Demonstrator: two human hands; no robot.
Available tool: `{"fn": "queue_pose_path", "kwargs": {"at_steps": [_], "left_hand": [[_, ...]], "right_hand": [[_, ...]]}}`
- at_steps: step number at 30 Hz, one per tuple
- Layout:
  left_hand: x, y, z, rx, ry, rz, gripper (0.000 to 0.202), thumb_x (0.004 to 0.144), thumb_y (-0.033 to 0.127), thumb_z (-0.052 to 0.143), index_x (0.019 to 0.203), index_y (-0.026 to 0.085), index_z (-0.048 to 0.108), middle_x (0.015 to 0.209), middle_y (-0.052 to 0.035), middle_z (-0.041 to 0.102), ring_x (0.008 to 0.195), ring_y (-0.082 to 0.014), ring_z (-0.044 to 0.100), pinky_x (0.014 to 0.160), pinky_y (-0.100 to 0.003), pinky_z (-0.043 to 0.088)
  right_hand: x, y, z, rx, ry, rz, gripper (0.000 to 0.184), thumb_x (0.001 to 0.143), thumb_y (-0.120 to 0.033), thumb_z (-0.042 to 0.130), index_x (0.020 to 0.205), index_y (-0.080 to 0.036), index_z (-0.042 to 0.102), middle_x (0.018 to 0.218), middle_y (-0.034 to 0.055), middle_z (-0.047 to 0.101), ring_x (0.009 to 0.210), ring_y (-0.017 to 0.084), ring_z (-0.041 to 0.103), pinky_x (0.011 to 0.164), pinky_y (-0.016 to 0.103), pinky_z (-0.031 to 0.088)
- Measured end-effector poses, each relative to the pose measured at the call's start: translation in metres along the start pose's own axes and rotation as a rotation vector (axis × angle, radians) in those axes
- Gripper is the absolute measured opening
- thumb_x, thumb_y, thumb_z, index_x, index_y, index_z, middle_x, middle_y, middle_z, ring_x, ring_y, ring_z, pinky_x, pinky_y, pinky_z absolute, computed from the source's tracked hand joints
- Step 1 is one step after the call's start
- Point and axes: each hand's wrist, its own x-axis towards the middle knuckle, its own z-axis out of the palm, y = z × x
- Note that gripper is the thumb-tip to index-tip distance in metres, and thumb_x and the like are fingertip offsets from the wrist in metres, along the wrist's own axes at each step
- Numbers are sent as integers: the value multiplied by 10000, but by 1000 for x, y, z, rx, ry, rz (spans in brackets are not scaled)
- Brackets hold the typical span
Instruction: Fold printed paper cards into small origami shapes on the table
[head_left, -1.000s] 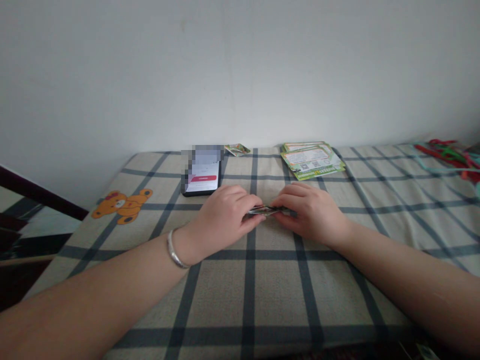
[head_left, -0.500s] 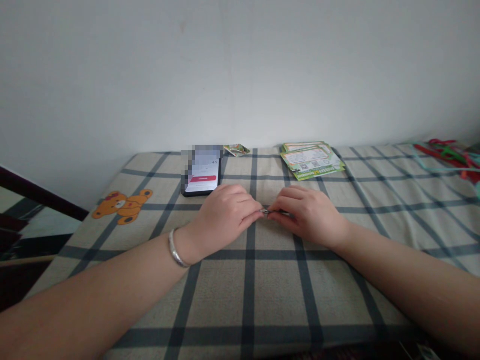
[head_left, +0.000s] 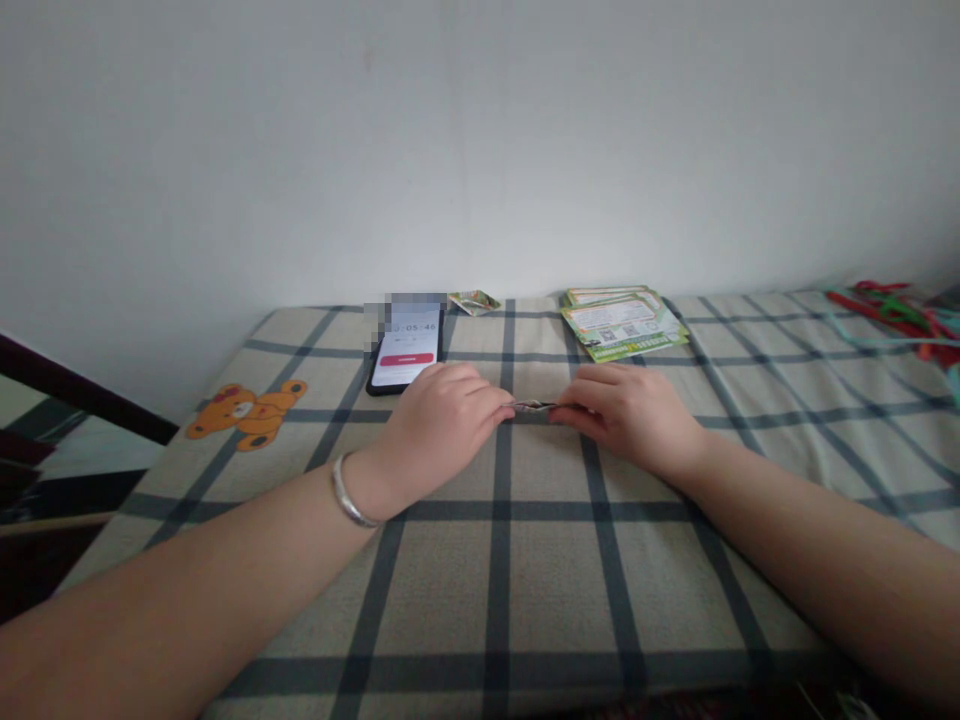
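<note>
Between my two hands a thin piece of folded paper (head_left: 533, 406) is stretched, seen nearly edge-on just above the checked cloth. My left hand (head_left: 448, 415), with a silver bangle at the wrist, pinches its left end. The right end is pinched by my right hand (head_left: 631, 412). Only a short middle stretch of the paper shows; my fingers hide the rest. Beyond the right hand lies a stack of green-and-white printed sheets (head_left: 626, 325). A small folded paper piece (head_left: 475, 302) with a green and brown print rests near the wall.
A phone (head_left: 409, 345) showing a timer lies just behind my left hand. A bear sticker (head_left: 246, 413) is at the left on the checked tablecloth (head_left: 555, 590). Red and green strips (head_left: 896, 310) lie at the far right. The wall (head_left: 480, 150) borders the table's back.
My hands have moved slightly apart and a little away from me, so more of the folded paper shows between the fingertips. The sheets and the small folded piece stay put.
</note>
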Motion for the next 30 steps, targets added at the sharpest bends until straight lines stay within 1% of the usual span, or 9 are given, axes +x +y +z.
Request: {"fn": "queue_pose_path", "kwargs": {"at_steps": [5,10,13,16,18,20,23,25,30], "left_hand": [[-1,2,-2,22,-29,-57,154,908,256,583,830,189,697,728,-18,673,746,-199,601,660,-320,410],[0,2,-8,128,29,-44,163,924,282,558,981,201,689,802,-23,703,810,-215,602,707,-358,395],[0,1,-12,212,60,2,186,929,279,546,847,196,691,754,-18,694,811,-222,587,720,-380,378],[0,2,-11,209,51,27,210,919,267,558,760,191,671,736,-18,687,792,-214,574,710,-374,372],[0,2,-8,183,23,38,203,912,255,561,750,188,664,734,-21,681,785,-213,567,700,-370,367],[1,2,-6,143,-9,24,191,908,236,555,759,184,662,736,-21,676,786,-213,566,699,-369,365],[2,2,-4,94,-45,-53,176,911,211,530,803,181,665,768,-29,678,813,-220,577,722,-372,372],[2,3,-5,90,-55,-92,188,916,211,514,803,179,662,775,-39,677,830,-227,580,738,-378,375],[1,6,-8,139,-18,-62,207,920,248,519,775,185,653,735,-34,665,786,-219,561,715,-378,359]], "right_hand": [[-1,2,0,35,14,13,296,941,-372,514,774,-176,660,728,16,603,659,133,539,582,265,327],[-1,3,-3,6,100,39,284,934,-374,529,773,-182,664,733,22,624,656,137,553,576,266,334],[-2,4,-3,-35,122,40,292,935,-387,524,778,-186,667,732,23,629,649,140,558,571,270,338],[-3,5,-2,-48,118,20,289,939,-397,516,832,-190,687,751,27,644,663,142,570,583,273,355],[-4,5,-2,-55,129,-19,280,948,-380,504,878,-190,699,771,33,659,675,144,577,593,277,370],[-5,5,-3,-66,134,-107,271,959,-342,488,901,-192,706,784,38,672,689,147,583,604,283,387],[-6,7,-5,-49,149,-221,252,959,-302,492,909,-192,713,798,39,686,710,149,591,619,285,409],[-6,9,-5,-26,174,-241,224,951,-296,513,935,-199,714,821,35,692,722,148,595,628,284,419],[-5,13,-3,-24,190,-146,213,927,-338,551,922,-209,720,811,35,688,704,151,594,625,287,424]]}}
